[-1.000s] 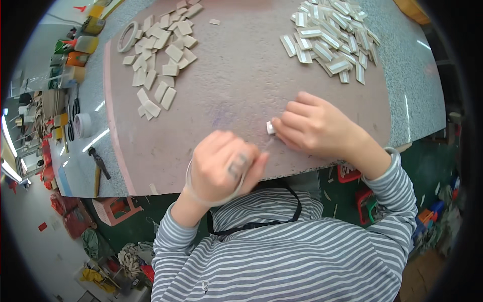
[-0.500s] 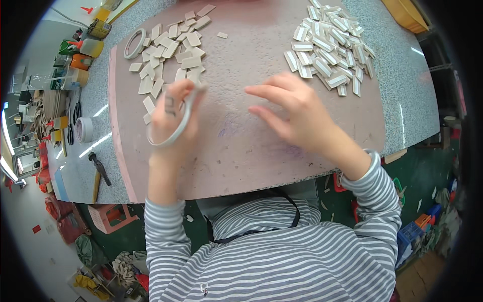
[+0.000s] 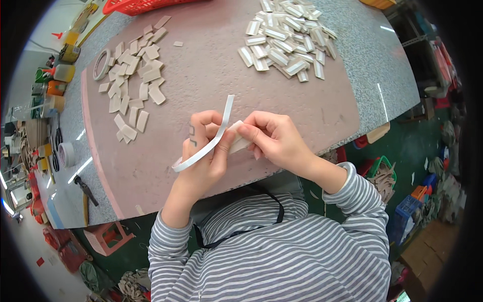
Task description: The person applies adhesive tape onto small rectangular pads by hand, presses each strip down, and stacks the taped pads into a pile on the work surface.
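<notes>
My left hand [image 3: 202,146] is closed, its thumb and fingers gripping one end of a small flat beige piece [image 3: 238,143]. A white strip of tape [image 3: 200,153] runs across the same hand; its free end stands up above the fingers and its lower end curls by the wrist. On the piece's upper edge, my right hand [image 3: 275,137] is pinched shut. Fingers hide part of the piece. Left of the hands lies a loose pile of plain beige pieces [image 3: 151,74]. Farther off to the right is a heap of similar pieces with white strips [image 3: 288,41].
A ring of tape [image 3: 101,64] lies by the plain pieces, and a red basket [image 3: 143,5] at the far edge. On the left are a hammer [image 3: 86,191], a white roll [image 3: 66,154] and several bottles [image 3: 63,73]. The board [image 3: 211,65] ends close to my body.
My hands, apart before, have come together over the board's near part. The beige piece now shows between them. The view has shifted, and a red basket has appeared at the top.
</notes>
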Tool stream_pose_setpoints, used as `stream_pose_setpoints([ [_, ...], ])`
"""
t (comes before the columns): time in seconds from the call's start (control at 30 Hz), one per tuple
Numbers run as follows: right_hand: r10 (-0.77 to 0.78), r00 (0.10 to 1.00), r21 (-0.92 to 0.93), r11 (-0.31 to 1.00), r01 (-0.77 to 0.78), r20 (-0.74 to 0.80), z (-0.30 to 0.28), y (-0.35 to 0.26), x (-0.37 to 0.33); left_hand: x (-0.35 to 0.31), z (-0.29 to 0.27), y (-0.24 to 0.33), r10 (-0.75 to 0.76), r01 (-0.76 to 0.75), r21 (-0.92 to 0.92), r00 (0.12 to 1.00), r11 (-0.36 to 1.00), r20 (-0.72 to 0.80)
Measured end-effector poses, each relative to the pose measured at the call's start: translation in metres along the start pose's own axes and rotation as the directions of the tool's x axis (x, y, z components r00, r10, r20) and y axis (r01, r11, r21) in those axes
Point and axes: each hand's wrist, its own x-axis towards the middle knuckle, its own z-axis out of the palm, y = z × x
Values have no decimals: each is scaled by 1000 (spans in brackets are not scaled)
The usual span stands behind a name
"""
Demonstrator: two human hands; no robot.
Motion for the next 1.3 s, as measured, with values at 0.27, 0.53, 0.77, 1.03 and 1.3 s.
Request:
stream_pose_setpoints([
  [0.27, -65, 997, -160, 985, 70, 36, -9, 8, -18, 32, -9, -14, 93, -77, 273, 995, 959, -44],
  [0.53, -553, 828, -972, 128, 196, 94, -25, 23, -21, 22, -20, -5, 584, -388, 713, 811, 584, -36],
  [0.77, -636, 770, -903, 298, 309, 53, -57, 27, -51, -22, 7, 9, -323, 331, 10, 915, 944, 241],
  [1.03, -616, 716, -825, 181, 535, 329, -33, 39, -60, -6, 17, 10, -292, 228, 267, 928, 937, 231],
  [1.3, -559, 682, -837, -40, 545, 471, -27, 42, -39, -25, -4, 7, 154, -256, 634, 965, 730, 211],
])
